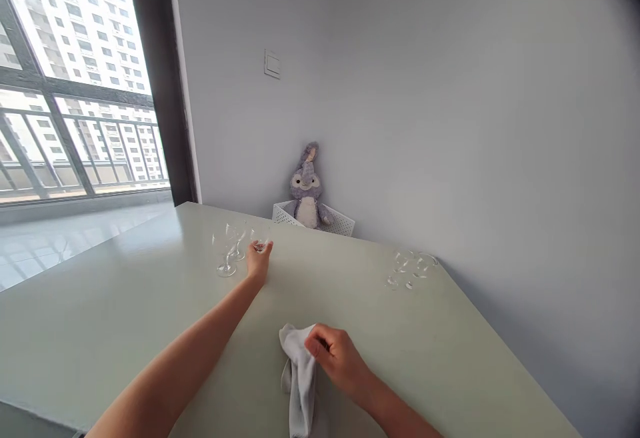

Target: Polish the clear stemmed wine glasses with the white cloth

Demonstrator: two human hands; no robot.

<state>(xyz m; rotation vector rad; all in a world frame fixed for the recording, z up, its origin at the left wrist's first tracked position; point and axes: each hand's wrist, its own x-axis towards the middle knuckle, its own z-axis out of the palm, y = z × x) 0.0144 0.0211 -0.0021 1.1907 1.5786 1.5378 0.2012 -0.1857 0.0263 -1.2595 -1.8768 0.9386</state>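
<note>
Clear glass (pixel 261 234), at our left hand (pixel 258 261), is near the white basket (pixel 342 226), on our side of it and to its left, close to the far table edge that runs along in front of that basket. A broad stretch of tabletop (pixel 340 278) spreads from the basket toward us, leaving us room to move; two stemmed glasses (pixel 225 256) crowd the farther left of the basket, and a glass cluster (pixel 401 263) sits to its right, beside the table's right edge. Our glass seems upright, bowl upward, long axis vertical, though the hand hides its lower part. Our left thumb and fingers are apart around it; whether they clamp, we cannot tell. Well nearer us than the basket, our right hand (pixel 340 361) has its fingers together on a pale cloth (pixel 301 375), which trails lengthwise toward us.
</note>
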